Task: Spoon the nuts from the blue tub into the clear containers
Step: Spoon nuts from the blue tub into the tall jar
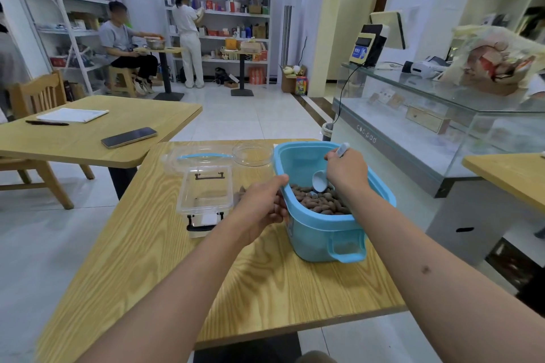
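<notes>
Pale lettering that seems to read "coc.pad" stands on the grey front band of the glass display counter (366,135). The blue sign on the yellow-black payment terminal (360,53) is illegible.

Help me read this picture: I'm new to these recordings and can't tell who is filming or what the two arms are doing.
There is no machine here. A person wears a camera on the head, looking down at their own arms, and this single picture comes from it. On the wooden table stands a blue tub of brown nuts. The left hand steadies the tub's rim. The right hand has its grip on a pale blue scoop, bowl down among the nuts. Left of the tub wait a clear box, a clear jar and a clear lid.
</notes>
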